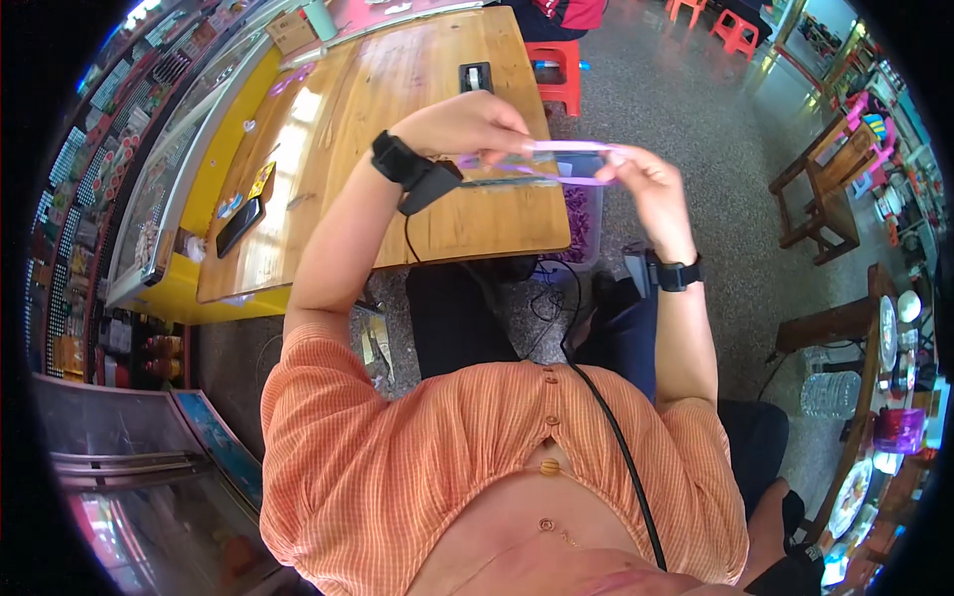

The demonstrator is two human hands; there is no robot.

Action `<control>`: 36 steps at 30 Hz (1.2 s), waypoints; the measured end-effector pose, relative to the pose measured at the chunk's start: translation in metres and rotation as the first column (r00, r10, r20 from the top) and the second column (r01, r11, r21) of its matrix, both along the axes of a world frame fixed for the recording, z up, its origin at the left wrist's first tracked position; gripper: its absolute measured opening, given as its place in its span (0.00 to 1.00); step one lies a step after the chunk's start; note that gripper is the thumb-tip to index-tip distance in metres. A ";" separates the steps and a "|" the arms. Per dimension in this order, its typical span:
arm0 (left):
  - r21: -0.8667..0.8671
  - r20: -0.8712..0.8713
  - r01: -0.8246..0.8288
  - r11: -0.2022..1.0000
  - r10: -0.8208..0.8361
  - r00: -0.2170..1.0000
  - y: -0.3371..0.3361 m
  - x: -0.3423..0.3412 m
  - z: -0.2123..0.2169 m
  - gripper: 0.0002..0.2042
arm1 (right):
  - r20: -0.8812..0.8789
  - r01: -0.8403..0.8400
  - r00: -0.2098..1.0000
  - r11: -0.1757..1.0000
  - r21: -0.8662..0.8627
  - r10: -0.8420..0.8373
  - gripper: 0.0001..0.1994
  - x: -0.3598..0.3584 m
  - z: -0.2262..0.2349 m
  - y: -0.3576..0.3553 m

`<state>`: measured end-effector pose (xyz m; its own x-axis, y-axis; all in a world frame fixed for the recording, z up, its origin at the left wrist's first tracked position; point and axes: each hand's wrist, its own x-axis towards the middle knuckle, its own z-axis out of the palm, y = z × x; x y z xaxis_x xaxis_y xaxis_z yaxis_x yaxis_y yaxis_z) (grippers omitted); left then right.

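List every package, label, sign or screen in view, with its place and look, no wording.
Phone: flat on the wooden table, left side; dark rectangular slab, screen off.
Small card: just beyond the phone; yellow with dark marks.
Packaged goods: in the glass display counter at far left; rows of small multicoloured packs.
Bottles: shelf at lower left; reddish, labels too small to describe.

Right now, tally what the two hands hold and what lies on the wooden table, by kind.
Pale purple strip, held between left hand and right hand: 1
Dark phone on the wooden table: 1
Small black box near the table's far edge: 1
Small yellow card: 1
Total: 4
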<state>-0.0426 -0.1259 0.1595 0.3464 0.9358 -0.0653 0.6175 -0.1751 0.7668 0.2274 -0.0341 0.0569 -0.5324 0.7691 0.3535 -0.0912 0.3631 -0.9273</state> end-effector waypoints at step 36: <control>-0.233 0.447 0.172 0.957 -0.052 0.893 0.115 0.079 -0.108 0.11 | 0.363 0.233 0.885 0.952 0.198 -0.292 0.11 0.024 -0.058 0.037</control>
<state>0.0364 -0.0105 0.0510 0.4975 0.8592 -0.1194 0.2028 0.0186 0.9790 0.2514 0.0033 -0.0012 -0.4345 0.8556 0.2813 0.3781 0.4567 -0.8053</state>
